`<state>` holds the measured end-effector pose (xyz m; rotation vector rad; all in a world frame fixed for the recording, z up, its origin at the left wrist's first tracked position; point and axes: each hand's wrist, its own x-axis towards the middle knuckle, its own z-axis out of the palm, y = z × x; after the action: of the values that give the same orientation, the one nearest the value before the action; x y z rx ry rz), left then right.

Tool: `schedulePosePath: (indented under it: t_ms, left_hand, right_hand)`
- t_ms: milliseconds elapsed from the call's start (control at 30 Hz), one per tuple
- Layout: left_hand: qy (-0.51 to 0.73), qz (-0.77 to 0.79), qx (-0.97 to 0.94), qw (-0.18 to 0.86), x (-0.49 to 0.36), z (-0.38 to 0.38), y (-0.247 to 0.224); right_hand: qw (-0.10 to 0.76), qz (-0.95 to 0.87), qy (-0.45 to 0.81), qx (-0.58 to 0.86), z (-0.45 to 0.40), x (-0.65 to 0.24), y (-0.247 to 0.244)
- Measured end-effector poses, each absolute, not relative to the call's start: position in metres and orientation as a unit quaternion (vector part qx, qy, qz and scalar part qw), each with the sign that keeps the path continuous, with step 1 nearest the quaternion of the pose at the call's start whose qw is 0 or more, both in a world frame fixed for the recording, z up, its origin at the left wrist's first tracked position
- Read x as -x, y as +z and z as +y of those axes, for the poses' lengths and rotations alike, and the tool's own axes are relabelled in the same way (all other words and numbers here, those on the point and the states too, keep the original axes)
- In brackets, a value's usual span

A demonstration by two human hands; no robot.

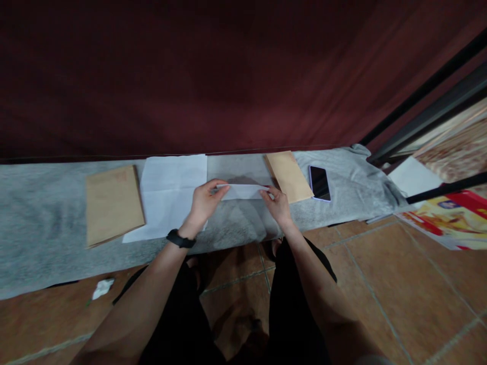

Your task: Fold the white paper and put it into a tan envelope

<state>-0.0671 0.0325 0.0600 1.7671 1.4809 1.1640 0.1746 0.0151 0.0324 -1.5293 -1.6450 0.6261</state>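
Observation:
Between my two hands stretches a narrow folded strip of white paper (244, 191), raised a little over the grey cloth. My left hand (205, 203), with a black band on its wrist, pinches the strip's left end between thumb and fingers. The right end is pinched the same way by my right hand (278, 205). White paper sheets (171, 177) lie flat to the left, partly behind my left hand and wrist. Just beyond my right hand rests a brown envelope (289, 175). Further left, a stack of brown envelopes (112, 205) overlaps the sheets' edge.
A phone (320, 183) lies right of the envelope on the grey cloth (350, 177). Dark red fabric (228, 76) hangs behind. A black metal frame (429, 91) and a colourful printed box (452, 218) stand at right. A crumpled white tissue (103, 288) lies on the tiled floor.

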Motion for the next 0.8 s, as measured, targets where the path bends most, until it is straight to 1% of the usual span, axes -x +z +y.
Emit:
schedulePosePath:
  t_ms: [67, 133, 200, 233, 300, 400, 467, 533, 600, 667, 800]
  left_hand:
    - [0.491, 0.537, -0.592, 0.346, 0.064, 0.034, 0.059]
    - [0.504, 0.522, -0.549, 0.414, 0.063, 0.036, 0.055]
    - [0.478, 0.525, -0.536, 0.457, 0.062, 0.038, 0.048]
    - [0.458, 0.534, -0.542, 0.459, 0.062, 0.039, 0.044]
    - [0.415, 0.565, -0.574, 0.423, 0.061, 0.040, 0.037]
    - [0.347, 0.616, -0.633, 0.316, 0.057, 0.039, 0.032]
    - [0.298, 0.644, -0.653, 0.265, 0.052, 0.037, 0.034]
    - [0.253, 0.666, -0.659, 0.240, 0.047, 0.034, 0.037]
    - [0.224, 0.680, -0.658, 0.232, 0.043, 0.032, 0.039]
    - [0.223, 0.689, -0.646, 0.240, 0.040, 0.032, 0.040]
    - [0.249, 0.698, -0.599, 0.304, 0.039, 0.034, 0.037]
  right_hand:
    - [0.448, -0.613, 0.275, 0.590, 0.017, -0.173, 0.032]
    - [0.477, -0.585, 0.293, 0.587, 0.019, -0.171, 0.030]
    - [0.469, -0.575, 0.282, 0.609, 0.021, -0.170, 0.027]
    - [0.452, -0.576, 0.265, 0.627, 0.021, -0.170, 0.026]
    - [0.405, -0.588, 0.218, 0.665, 0.020, -0.169, 0.024]
    - [0.335, -0.612, 0.161, 0.698, 0.017, -0.167, 0.021]
    - [0.304, -0.625, 0.133, 0.706, 0.016, -0.165, 0.019]
    - [0.285, -0.638, 0.106, 0.708, 0.015, -0.163, 0.016]
    - [0.272, -0.652, 0.087, 0.703, 0.015, -0.161, 0.014]
    - [0.263, -0.665, 0.077, 0.694, 0.015, -0.160, 0.013]
    - [0.254, -0.686, 0.049, 0.680, 0.013, -0.159, 0.014]
